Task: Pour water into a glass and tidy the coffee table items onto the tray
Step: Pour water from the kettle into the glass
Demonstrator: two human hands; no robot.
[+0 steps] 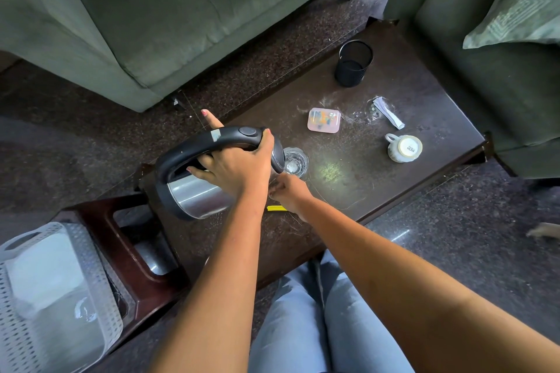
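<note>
Dark wooden coffee table (424, 118). White perforated plastic tray (100, 297) at its left end, contents unclear. Steel kettle with black handle (197, 194), tilted, spout over the tumbler; left hand (236, 166) curled round the handle. Clear glass tumbler (298, 165) on the table; right hand (288, 192) at its base, grip indiscernible. Pink lidded box (323, 120): small colourful bits.

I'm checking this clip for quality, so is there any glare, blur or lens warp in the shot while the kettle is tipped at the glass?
Head view: sharp at the centre; a bright light patch lies on the table beside the glass; sheen shows on the steel kettle; the wide-angle lens bends the sofa edges.
</note>
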